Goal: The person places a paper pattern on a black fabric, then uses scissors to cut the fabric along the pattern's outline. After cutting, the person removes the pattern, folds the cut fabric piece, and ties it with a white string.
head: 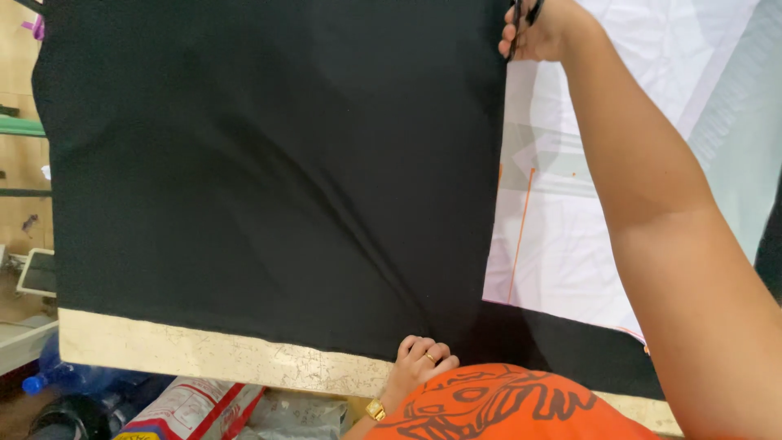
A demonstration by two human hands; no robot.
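A person is spreading a large sheet of black cloth (269,171) across a pale table (204,354), the left hand (419,363) pressing its near edge flat, fingers curled loosely on the fabric. The right hand (542,31) is gripping black scissors (521,20) at the cloth's far right edge, beside white pattern paper (562,244). The matte, soft cloth looks light and limp, best held at its edges.

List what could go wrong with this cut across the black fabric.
The right hand works black-handled scissors at full stretch, far from the left hand pinning the black fabric at the table's near edge; the cloth between might shift. The white sheet underneath might get snipped.
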